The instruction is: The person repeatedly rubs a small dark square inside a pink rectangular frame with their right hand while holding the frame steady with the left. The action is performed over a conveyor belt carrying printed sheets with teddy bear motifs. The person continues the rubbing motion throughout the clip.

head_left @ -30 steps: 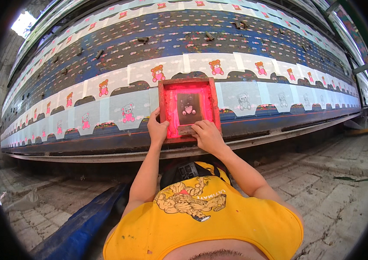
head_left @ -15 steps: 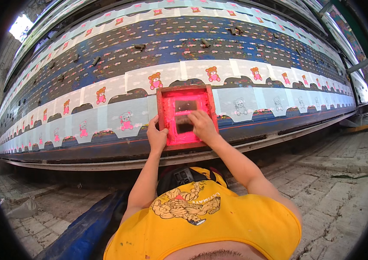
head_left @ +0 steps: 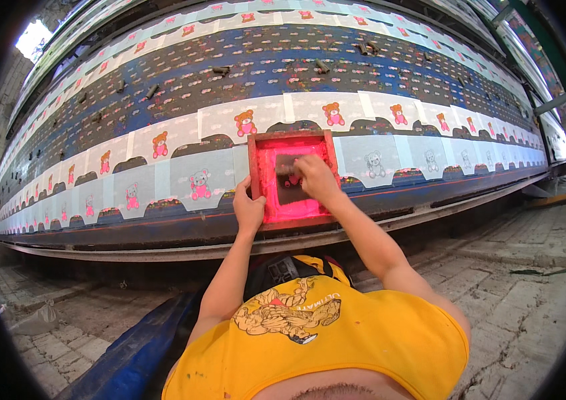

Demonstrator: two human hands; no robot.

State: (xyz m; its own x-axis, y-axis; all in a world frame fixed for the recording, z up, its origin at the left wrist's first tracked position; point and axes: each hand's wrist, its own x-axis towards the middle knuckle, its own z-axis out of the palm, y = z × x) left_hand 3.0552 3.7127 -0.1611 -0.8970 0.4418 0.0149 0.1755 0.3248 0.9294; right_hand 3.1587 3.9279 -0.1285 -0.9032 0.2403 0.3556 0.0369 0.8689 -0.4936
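Note:
A wooden screen printing frame [head_left: 327, 148], smeared with bright pink ink, lies on the row of pale blue cut pieces at the near edge of the long table. My left hand [head_left: 248, 208] grips the frame's left side, thumb over the rim. Inside the frame, my right hand [head_left: 317, 179] is closed on a small squeegee [head_left: 287, 161], mostly covered by the fingers, near the far end of the dark mesh window [head_left: 289, 191]. To the left lies a pale blue piece with a pink-filled bear [head_left: 199, 185]; to the right, one with a grey outlined bear [head_left: 375, 164].
Behind the frame runs a row of white pieces with brown and pink bears [head_left: 245, 123]. Small dark cylindrical bits [head_left: 323, 66] lie scattered on the patterned blue and black table top [head_left: 183, 93]. A metal rail [head_left: 163, 254] edges the table above a brick floor [head_left: 496, 293].
My right hand has pushed the squeegee away from me, from the middle of the mesh window toward its far end. My left hand stays on the frame.

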